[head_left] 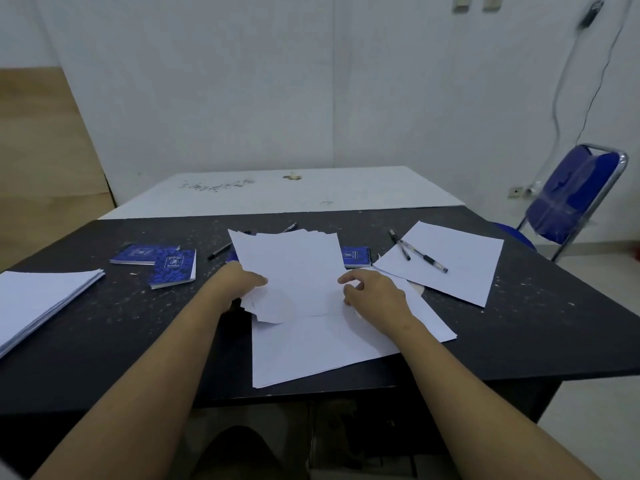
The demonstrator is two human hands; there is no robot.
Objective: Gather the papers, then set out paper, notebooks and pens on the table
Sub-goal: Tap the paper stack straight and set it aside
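Note:
My left hand (242, 284) grips the left edge of a bundle of white sheets (291, 268), held upright over the black table (121, 323). My right hand (374, 296) touches the bundle's right edge with loosely curled fingers. Loose sheets (311, 351) lie flat beneath the bundle. A single sheet (460, 268) with two pens (420, 256) on it lies to the right. Two blue notebooks (156, 261) sit at the left, and a third notebook (356, 256) peeks out behind the bundle. A black pen (220, 251) lies behind the left hand.
A thick stack of paper (38, 303) rests at the table's left edge. A white table (277, 192) adjoins the far side, against the wall. A blue folding chair (575, 195) stands at the right. Another pen (290, 227) shows behind the bundle.

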